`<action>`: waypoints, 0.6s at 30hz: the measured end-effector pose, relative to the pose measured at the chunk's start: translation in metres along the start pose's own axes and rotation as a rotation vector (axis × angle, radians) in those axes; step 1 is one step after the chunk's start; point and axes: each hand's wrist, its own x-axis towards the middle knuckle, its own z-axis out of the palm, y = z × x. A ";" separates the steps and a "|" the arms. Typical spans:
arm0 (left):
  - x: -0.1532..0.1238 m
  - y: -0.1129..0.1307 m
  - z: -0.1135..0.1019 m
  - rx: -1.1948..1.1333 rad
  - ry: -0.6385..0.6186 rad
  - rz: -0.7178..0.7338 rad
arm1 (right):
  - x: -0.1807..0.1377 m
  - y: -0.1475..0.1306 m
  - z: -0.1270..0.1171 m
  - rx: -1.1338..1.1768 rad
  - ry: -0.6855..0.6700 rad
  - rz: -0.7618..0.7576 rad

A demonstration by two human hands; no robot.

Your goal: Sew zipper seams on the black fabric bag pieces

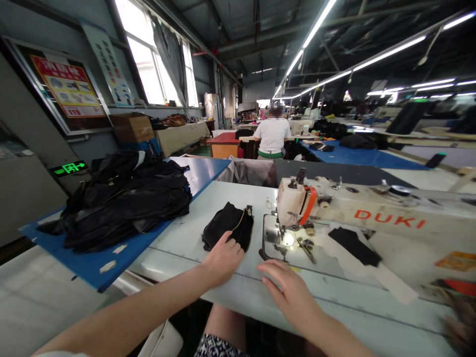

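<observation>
Left grip [226,259], half-curled, touches black fabric [219,224]; right grip [289,286] gapes.

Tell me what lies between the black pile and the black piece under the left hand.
In the head view: the margin of the blue table, then bare pale worktop up to the black piece.

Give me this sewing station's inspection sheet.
Surface: pale sewing table with a ruler-like line.
Work items: black fabric piece with a gold-coloured zip, left of the white DUKI sewing machine.
Clutter: heaped black fabric items on a blue table; small metal tool beside the needle area.
Hands: left hand touching the black piece, index finger by the zip; right hand open, holding nothing.
Cables: nothing seen near the hands.
Surroundings: person in white shirt; lit green exit sign.
</observation>
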 end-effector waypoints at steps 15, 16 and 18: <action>-0.014 0.003 0.002 -0.066 0.003 -0.158 | 0.063 0.029 0.029 -0.292 -0.109 -0.130; -0.010 0.003 0.005 -0.076 0.000 -0.161 | 0.063 0.030 0.028 -0.297 -0.104 -0.130; 0.000 0.001 0.012 -0.089 -0.013 -0.146 | 0.063 0.033 0.026 -0.319 -0.091 -0.123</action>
